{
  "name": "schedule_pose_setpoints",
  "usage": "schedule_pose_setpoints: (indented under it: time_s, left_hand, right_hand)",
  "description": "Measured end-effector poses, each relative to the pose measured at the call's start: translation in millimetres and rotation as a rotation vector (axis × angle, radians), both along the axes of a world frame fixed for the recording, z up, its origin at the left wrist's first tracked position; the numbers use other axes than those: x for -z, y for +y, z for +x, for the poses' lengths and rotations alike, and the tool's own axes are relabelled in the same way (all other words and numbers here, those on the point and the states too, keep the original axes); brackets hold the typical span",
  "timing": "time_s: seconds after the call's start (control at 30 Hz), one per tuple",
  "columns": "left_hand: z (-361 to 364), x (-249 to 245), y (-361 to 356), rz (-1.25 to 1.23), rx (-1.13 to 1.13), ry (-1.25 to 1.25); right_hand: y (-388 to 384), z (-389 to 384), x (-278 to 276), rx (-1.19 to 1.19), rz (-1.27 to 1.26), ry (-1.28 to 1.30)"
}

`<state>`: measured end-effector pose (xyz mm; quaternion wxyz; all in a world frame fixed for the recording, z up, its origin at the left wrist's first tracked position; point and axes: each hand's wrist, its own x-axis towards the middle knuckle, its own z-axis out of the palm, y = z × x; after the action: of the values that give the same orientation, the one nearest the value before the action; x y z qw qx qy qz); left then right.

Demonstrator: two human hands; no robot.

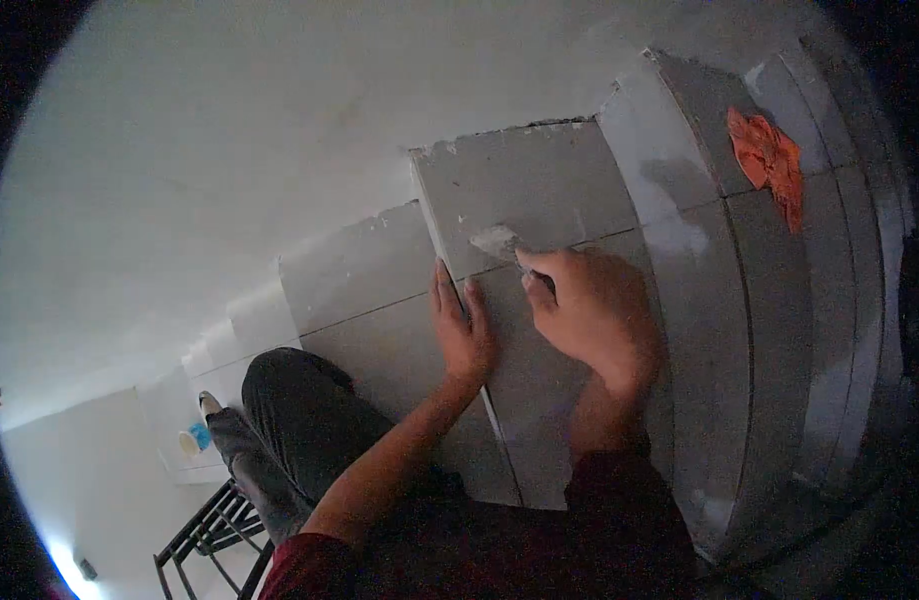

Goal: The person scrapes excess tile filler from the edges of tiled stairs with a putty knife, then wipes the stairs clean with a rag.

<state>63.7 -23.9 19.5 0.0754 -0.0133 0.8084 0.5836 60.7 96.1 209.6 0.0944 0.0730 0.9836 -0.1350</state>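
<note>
1. While the left hand lies along the pale edge of a grey-tiled step, its fingers are moderately parted, some to either side of that edge; no object is visible in them
2. Right hand: fingers drawn narrow, thumb and forefinger closed around the handle of a small scraper
3. The scraper is at the centre of the scene, its whitish blade over the tile on the far side of a dark joint, to the right of the pale edge; whether the full blade touches the tile cannot be told
4. Crumpled orange cloth: far right, on the tiled steps, well apart from both hands
5. White wall: far side and left, meeting the steps along a jagged, whitish border
6. Bent leg in dark trousers: left of the left hand
7. Blue-and-white round object: left, beyond the leg, too small to identify; black metal railing: near left
</note>
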Motion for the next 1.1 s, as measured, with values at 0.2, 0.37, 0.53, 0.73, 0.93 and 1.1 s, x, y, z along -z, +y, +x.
schedule_pose_setpoints:
  time_s: [0.2, 0.37, 0.53, 0.73, 0.93, 1.1]
  left_hand:
    - [-0.2, -1.3, -0.2, 0.042, 0.001, 0.026]
    - [-2.6, 7.8, -2.0, 0.053, 0.007, -0.003]
    - [-4.2, 2.4, -0.4, 0.0, 0.004, -0.001]
    - [-4.3, 1.7, 0.0, 0.005, -0.002, -0.007]
    - [0.5, 3.8, 4.1, -0.038, -0.017, 0.016]
    - [3.1, 3.3, 3.2, -0.059, -0.01, 0.038]
  right_hand:
    - [-0.9, -2.6, -0.8, 0.048, 0.021, -0.025]
    - [-0.3, 2.1, -3.6, 0.009, 0.033, 0.083]
    - [0.2, -4.9, 2.4, 0.004, 0.054, 0.09]
    - [-15.7, -17.0, -1.4, 0.028, 0.034, -0.028]
    - [-18.9, -17.4, 3.9, 0.043, 0.03, -0.043]
    - [-17.6, -17.6, 17.1, 0.038, 0.033, 0.077]
